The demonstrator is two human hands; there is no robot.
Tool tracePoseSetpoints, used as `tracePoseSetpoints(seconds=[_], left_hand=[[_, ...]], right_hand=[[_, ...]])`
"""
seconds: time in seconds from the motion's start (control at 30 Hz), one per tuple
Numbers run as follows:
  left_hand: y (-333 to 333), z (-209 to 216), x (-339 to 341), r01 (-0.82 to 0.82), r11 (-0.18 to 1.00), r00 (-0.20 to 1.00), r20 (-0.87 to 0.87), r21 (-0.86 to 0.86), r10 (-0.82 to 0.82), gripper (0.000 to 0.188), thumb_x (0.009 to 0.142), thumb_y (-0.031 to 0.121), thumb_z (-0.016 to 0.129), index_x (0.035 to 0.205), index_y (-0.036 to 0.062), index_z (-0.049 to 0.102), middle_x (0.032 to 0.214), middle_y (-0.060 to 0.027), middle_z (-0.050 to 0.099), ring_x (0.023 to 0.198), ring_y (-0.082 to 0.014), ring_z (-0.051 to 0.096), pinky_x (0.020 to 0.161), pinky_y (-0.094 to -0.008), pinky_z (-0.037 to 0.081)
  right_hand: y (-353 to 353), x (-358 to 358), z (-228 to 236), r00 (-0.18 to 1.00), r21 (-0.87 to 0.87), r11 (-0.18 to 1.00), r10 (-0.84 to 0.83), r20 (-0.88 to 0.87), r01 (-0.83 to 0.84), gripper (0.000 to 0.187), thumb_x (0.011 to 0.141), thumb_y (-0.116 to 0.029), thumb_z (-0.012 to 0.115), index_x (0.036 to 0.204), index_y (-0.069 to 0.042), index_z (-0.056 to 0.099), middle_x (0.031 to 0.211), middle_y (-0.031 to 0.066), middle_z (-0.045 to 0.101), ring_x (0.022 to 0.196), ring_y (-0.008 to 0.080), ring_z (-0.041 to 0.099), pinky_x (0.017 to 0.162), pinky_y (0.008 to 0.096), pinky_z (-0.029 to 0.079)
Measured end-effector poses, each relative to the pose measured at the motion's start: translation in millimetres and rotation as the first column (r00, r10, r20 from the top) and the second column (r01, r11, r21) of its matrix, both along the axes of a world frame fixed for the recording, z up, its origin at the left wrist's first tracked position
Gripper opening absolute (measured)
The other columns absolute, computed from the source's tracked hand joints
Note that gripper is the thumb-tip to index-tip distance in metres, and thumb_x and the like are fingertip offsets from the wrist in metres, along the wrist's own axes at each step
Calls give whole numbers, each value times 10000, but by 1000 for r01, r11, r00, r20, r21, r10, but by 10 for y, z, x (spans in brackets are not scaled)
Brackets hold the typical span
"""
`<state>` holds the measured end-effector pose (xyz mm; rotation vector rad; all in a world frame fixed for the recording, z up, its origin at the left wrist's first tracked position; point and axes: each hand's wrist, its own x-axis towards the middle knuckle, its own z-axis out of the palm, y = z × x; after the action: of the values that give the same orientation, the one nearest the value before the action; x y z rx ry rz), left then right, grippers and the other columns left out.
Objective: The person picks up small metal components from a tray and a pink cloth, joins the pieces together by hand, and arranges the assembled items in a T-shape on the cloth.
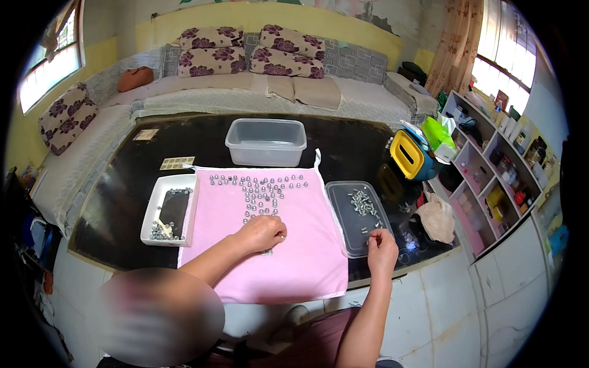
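1. As the head view looks down over a dark, glossy surface (98, 196), a pink cloth (313, 257) lies at its near edge; take that cloth as the clock's centre, with 12 pointing away from the person.
2. On the cloth, small silver domed pieces (265, 197) stand in rows: a wide band near 12 o'clock, then a narrower block running down toward 6. A few more show just below the left hand.
3. The left hand (262, 234) is over the cloth's middle, its fingers curled inward; a bright speck shows at their right edge, but I cannot tell whether they pinch a piece.
4. At 3 o'clock, a clear plastic lid (341, 211) carries loose silver studs (363, 202), heaped mostly toward its own 1 o'clock. The right hand (382, 243) is at the lid's 4 o'clock, fingers bunched together; whether anything is between them is hidden.
5. At 9 o'clock, a white box (191, 211) holds more small metal pieces (161, 233), gathered mainly at its 6 o'clock end. A clear plastic container (265, 156) stands at 12.
6. By my judgement the work is partway: many domed pieces are already set out in rows, while the loose studs and the boxed pieces remain unarranged.
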<state>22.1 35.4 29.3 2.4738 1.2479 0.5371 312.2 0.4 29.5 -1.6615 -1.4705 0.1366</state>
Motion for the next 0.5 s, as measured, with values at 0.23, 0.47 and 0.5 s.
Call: tracePoseSetpoints(seconds=[0.23,0.47,0.5], left_hand=[[-63,72,-53,15,1000,984,175,23,-18,118,727,98,610,816,25,633,805,-98,594,704,-244,589,666,-315,474],[-306,208,-798,-261,965,914,316,-28,256,103,724,67,630,816,21,626,805,-96,595,717,-210,597,638,-286,486],[-345,273,-913,-283,959,909,325,20,262,112,731,56,631,838,21,633,797,-82,596,696,-172,597,622,-264,485]], right_hand=[[91,197,-207,986,-114,989,-78,150,95,113,681,-11,612,791,-36,596,789,127,588,749,293,574,677,369,456],[216,-31,-203,962,-151,986,-29,272,73,61,669,-50,611,722,-34,585,743,162,586,726,321,576,656,401,453],[234,8,-262,960,-128,989,-33,279,72,61,661,-47,605,715,-26,587,728,165,588,696,313,580,633,386,454]])
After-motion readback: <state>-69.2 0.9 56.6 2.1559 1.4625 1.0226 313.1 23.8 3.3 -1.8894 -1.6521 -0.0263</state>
